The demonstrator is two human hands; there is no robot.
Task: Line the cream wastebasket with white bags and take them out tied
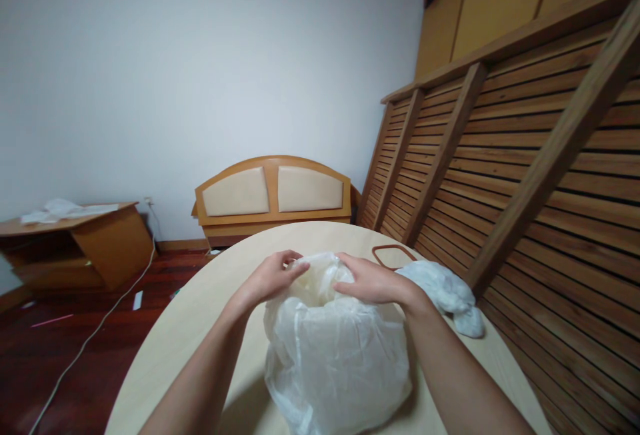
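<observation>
A large translucent white plastic bag [335, 355] stands bulging on the pale round table [200, 315] in front of me. My left hand [275, 276] grips the bag's top edge on the left, fingers curled over the plastic. My right hand [373, 280] presses on the top edge on the right, fingers closed over the rim. The bag's mouth lies between both hands, with something whitish inside that I cannot make out.
A second crumpled white plastic bag [445, 292] lies on the table to the right, beside a brown loop-shaped ring [393, 256]. Slatted wooden bed frames [525, 175] lean along the right. A headboard [273, 195] stands against the far wall; a low wooden cabinet [75, 242] sits left.
</observation>
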